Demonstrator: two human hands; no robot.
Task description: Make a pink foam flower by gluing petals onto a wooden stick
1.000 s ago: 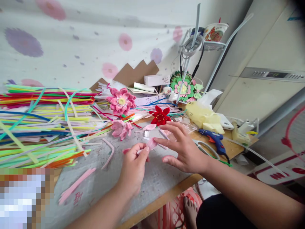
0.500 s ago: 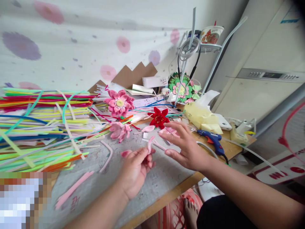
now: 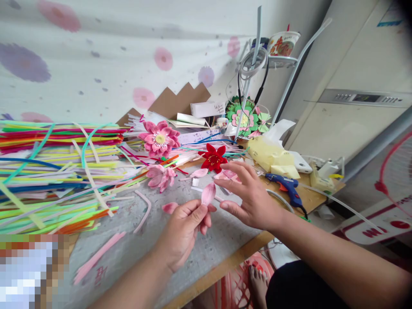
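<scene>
Between thumb and fingers my left hand (image 3: 186,229) pinches a pink petal (image 3: 208,194), its broad face turned toward me. My right hand (image 3: 249,195) hovers just right of the petal with fingers spread, holding nothing. One darker pink petal (image 3: 169,208) lies on the grey mat (image 3: 128,262) beside my left hand, and a paler petal (image 3: 198,173) rests farther back. Behind the hands sit a pink flower (image 3: 160,138), a smaller pink bloom (image 3: 161,177) and a red flower (image 3: 213,158).
Bundles of coloured pipe cleaners (image 3: 58,171) cover the left side. Pink strips (image 3: 99,257) lie at the front left. A blue glue gun (image 3: 286,186) with a cable rests at the right, near a yellow plastic bag (image 3: 270,152). A metal rack (image 3: 254,64) stands behind.
The petal in my left hand has turned from edge-on to face-on, showing its broad side. My right hand stays spread in about the same place.
</scene>
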